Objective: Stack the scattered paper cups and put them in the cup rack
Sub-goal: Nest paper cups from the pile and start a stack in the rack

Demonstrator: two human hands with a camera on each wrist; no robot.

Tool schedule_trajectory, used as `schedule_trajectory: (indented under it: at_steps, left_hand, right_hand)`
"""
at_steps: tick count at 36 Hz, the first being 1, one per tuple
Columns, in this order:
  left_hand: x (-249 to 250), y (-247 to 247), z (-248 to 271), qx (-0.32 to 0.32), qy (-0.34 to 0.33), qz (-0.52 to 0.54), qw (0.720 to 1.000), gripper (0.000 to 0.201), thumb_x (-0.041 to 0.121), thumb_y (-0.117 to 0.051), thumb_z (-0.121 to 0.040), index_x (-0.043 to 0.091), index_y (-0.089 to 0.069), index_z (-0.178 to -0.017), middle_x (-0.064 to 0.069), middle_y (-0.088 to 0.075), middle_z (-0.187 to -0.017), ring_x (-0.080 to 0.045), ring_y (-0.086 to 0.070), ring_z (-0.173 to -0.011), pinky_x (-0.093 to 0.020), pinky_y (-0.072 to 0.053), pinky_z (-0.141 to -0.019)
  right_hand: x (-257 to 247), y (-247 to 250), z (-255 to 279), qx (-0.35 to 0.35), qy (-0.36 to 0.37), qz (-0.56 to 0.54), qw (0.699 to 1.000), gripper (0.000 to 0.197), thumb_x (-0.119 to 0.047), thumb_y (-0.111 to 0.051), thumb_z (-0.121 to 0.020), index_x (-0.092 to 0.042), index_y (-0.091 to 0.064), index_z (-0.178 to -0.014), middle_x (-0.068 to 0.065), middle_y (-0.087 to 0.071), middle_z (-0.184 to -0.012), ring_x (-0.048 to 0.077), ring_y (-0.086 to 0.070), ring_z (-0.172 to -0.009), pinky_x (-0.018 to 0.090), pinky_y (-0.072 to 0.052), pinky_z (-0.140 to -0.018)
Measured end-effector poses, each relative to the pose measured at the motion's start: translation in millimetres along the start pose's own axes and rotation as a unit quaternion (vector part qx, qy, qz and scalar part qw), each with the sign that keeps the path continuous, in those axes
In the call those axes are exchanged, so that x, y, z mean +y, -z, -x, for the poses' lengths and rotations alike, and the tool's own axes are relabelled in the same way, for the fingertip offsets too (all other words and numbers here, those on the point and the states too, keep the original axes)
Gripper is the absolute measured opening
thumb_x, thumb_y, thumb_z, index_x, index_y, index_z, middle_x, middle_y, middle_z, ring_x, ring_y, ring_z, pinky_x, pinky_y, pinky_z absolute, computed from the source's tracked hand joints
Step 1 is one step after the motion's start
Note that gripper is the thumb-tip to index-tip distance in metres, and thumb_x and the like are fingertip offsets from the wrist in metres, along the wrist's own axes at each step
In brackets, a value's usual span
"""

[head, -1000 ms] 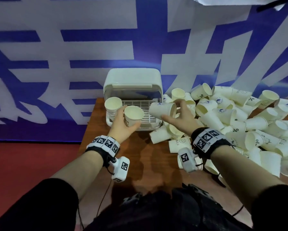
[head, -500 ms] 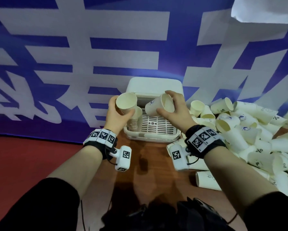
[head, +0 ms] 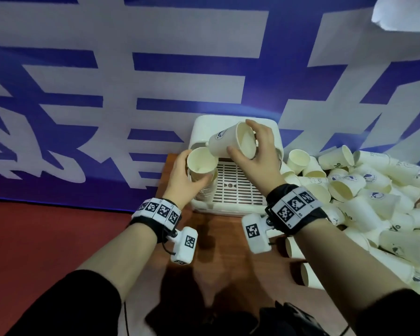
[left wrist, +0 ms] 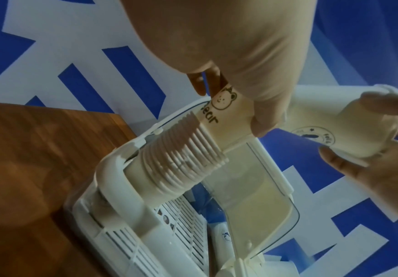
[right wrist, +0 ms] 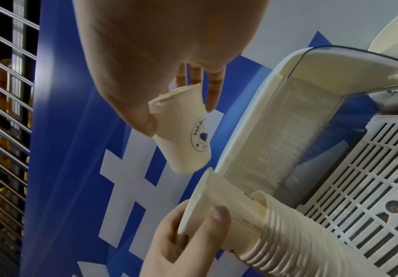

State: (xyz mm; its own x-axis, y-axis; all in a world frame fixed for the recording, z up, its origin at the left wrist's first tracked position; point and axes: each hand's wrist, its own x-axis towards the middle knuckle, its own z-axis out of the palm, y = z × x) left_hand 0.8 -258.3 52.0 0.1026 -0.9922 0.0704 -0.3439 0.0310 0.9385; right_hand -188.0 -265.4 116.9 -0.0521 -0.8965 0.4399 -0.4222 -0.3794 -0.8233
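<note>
The left hand wraps its fingers and thumb around the top cup of a nested cup stack that stands in the left side of the white cup rack, mouth up. The right hand pinches a single paper cup with a round blue logo near its rim, thumb below and fingers above; that cup lies tilted, its base pointing at the open mouth of the top cup and just above it. Whether the two cups touch is hard to judge from these angles. The rack sits on a wooden table against a blue and white banner. A pile of loose paper cups lies right of the rack.
</note>
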Motion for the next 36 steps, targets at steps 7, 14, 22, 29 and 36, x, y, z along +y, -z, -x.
schedule_trajectory:
  at_steps: [7, 14, 22, 29, 36]
  left_hand:
    - [-9.0, -1.8, -0.9, 0.003, 0.010, -0.076, 0.997, 0.079, 0.047, -0.082, -0.064, 0.034, -0.043, -0.131, 0.001, -0.048, -0.131, -0.020, -0.045, -0.124, -0.049, -0.045, -0.100]
    - [-17.2, -3.3, 3.5, -0.020, 0.008, -0.088, 0.996, 0.080, 0.035, -0.082, -0.072, 0.026, -0.038, -0.138, -0.001, -0.039, -0.139, -0.021, -0.032, -0.133, -0.045, -0.032, -0.111]
    - [-28.4, -0.4, 2.3, -0.042, -0.014, -0.085, 0.995, 0.071, 0.032, -0.081, -0.072, 0.024, -0.044, -0.131, 0.013, -0.030, -0.131, -0.012, -0.033, -0.127, -0.035, -0.031, -0.110]
    - [-33.9, 3.7, 3.4, -0.083, 0.021, -0.081, 0.993, 0.080, 0.028, -0.079, -0.076, 0.020, -0.036, -0.142, 0.003, -0.033, -0.145, -0.015, -0.028, -0.136, -0.040, -0.030, -0.114]
    - [-39.8, 9.7, 4.9, -0.130, 0.040, -0.066, 0.988, 0.081, 0.033, -0.079, -0.074, 0.030, -0.036, -0.142, 0.008, -0.037, -0.140, -0.021, -0.038, -0.130, -0.046, -0.037, -0.108]
  right_hand:
    - [2.8, -15.6, 2.2, -0.060, 0.037, 0.011, 0.997, 0.061, -0.022, -0.075, -0.077, -0.016, -0.047, -0.131, 0.002, -0.044, -0.127, 0.008, -0.040, -0.119, 0.015, -0.033, -0.102]
    - [15.8, -30.3, 9.4, -0.127, 0.075, 0.067, 0.987, 0.063, -0.027, -0.074, -0.076, -0.010, -0.048, -0.132, 0.008, -0.044, -0.124, 0.020, -0.042, -0.121, 0.027, -0.032, -0.105]
    - [25.8, -45.1, 13.2, -0.191, 0.078, 0.114, 0.972, 0.068, -0.039, -0.065, -0.074, -0.009, -0.048, -0.133, 0.012, -0.046, -0.126, 0.027, -0.043, -0.118, 0.030, -0.031, -0.103]
    - [29.5, -57.7, 15.2, -0.217, 0.082, 0.173, 0.957, 0.075, -0.055, -0.053, -0.070, -0.012, -0.051, -0.131, 0.011, -0.050, -0.122, 0.031, -0.049, -0.110, 0.044, -0.041, -0.096]
    - [40.5, -64.6, 22.4, -0.261, 0.029, 0.202, 0.944, 0.083, -0.064, -0.049, -0.068, -0.018, -0.044, -0.137, 0.005, -0.043, -0.133, 0.026, -0.043, -0.120, 0.049, -0.039, -0.098]
